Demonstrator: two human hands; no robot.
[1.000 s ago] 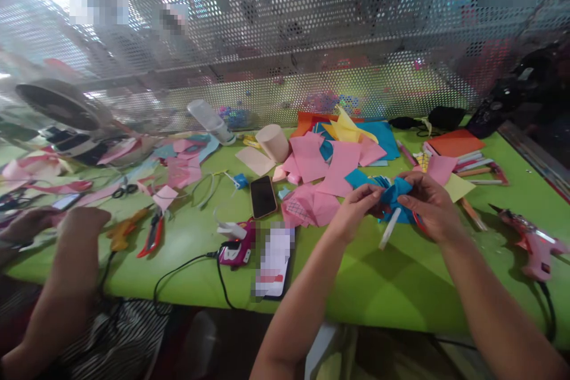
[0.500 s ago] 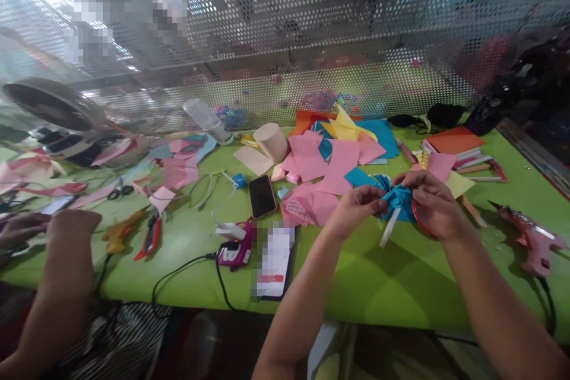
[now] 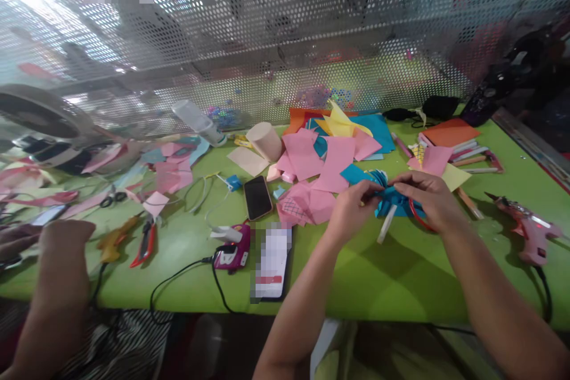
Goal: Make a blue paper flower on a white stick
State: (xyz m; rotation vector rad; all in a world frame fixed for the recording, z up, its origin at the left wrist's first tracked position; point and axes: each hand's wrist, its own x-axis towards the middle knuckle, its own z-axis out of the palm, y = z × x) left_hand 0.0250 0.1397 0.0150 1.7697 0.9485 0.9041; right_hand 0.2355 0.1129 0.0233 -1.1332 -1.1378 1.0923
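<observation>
My left hand (image 3: 356, 205) pinches the left side of a folded blue paper piece (image 3: 392, 195). On its right side my right hand (image 3: 425, 196) is closed, thumb and fingers pressing the paper. A white stick (image 3: 386, 224) points down from beneath the blue piece. Red scissor handles (image 3: 418, 217) show by my right palm; the blades are hidden, and I cannot tell whether that hand grips them or they lie under it. More blue paper (image 3: 354, 174) lies just beyond my left fingers. Pink paper sheets (image 3: 336, 163) are heaped behind my hands.
A pink glue gun (image 3: 528, 228) lies at the right. Two phones, a dark one (image 3: 257, 198) and a lit one (image 3: 272, 261), lie left of my arm near a purple power strip (image 3: 234, 249). Another person's arm (image 3: 65, 285) rests at the far left, beside a yellow glue gun (image 3: 116, 238).
The view has shifted slightly. My fingers have shifted on the blue paper, which now looks more tightly pressed between both hands.
</observation>
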